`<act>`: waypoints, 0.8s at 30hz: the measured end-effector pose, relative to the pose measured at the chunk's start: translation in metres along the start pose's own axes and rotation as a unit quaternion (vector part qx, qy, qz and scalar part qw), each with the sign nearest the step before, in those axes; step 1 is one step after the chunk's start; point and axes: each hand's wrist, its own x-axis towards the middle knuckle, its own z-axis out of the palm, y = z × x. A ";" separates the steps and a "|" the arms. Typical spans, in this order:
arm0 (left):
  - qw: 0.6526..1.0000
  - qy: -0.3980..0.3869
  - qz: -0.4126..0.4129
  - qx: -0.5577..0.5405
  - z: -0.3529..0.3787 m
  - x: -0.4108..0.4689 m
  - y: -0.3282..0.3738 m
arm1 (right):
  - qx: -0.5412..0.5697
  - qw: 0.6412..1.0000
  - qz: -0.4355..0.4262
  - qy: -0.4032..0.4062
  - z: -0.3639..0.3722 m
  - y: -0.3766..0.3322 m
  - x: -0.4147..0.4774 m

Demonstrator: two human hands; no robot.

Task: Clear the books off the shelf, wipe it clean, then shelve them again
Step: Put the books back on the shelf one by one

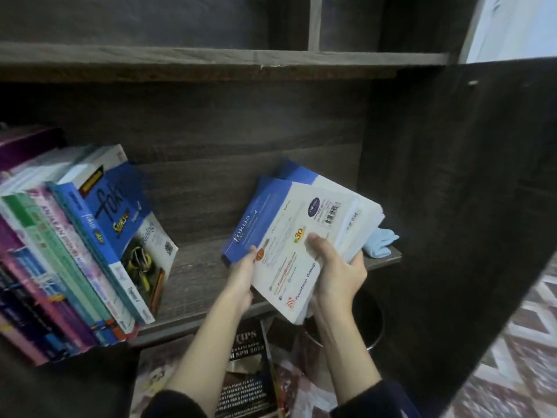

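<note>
A dark wooden shelf (205, 267) holds a leaning row of books (75, 251) at its left end, the outermost a blue "fokus" biology book (129, 224). Over the shelf's right half I hold a small stack of blue-and-white "fokus" books (301, 230), back cover up and tilted. My left hand (241, 276) grips the stack's spine edge. My right hand (337, 267) grips the page edge, thumb on the cover. A light blue cloth (381, 242) lies on the shelf's right end, partly hidden behind the stack.
The cabinet's dark side panel (452, 206) stands close on the right. Below the shelf lie a dark "TIPS" book (250, 372) and other books on the floor, next to a round dark bin (367, 321). A patterned rug (527, 357) shows at lower right.
</note>
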 end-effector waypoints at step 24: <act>0.946 0.046 0.199 0.252 0.005 0.056 -0.012 | 0.043 0.947 0.266 0.175 -0.038 0.076 0.006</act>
